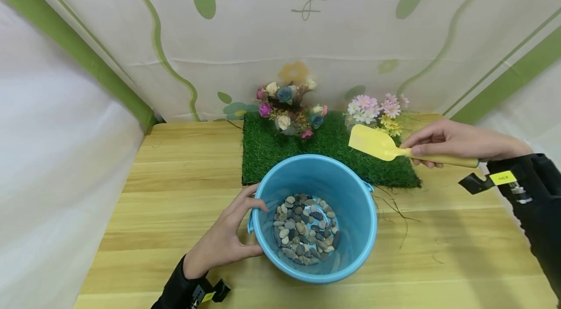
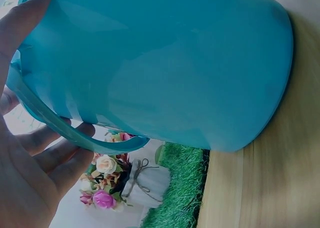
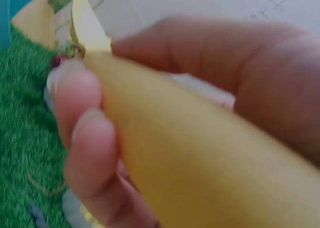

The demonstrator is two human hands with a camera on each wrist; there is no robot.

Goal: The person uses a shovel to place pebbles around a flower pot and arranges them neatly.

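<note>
A blue bucket (image 1: 316,277) with small grey and tan pebbles (image 1: 302,226) over its bottom stands on the wooden table. At its left side my left hand (image 1: 230,233) grips the rim, one finger hooked over the edge and the thumb against the wall. The bucket's blue handle (image 2: 75,135) hangs down by the fingers in the left wrist view. My right hand (image 1: 453,141) holds a small trowel by its wooden handle (image 3: 200,138). The trowel's yellow blade (image 1: 374,142) points left, above the turf mat and right of the bucket's mouth.
Behind the bucket lies a green artificial turf mat (image 1: 263,153). Two pots of artificial flowers stand on it: roses (image 1: 285,109) on the left and pink, white and yellow blossoms (image 1: 377,109) on the right. Thin dry strands (image 1: 399,209) lie right of the bucket. A printed curtain (image 1: 263,31) hangs behind.
</note>
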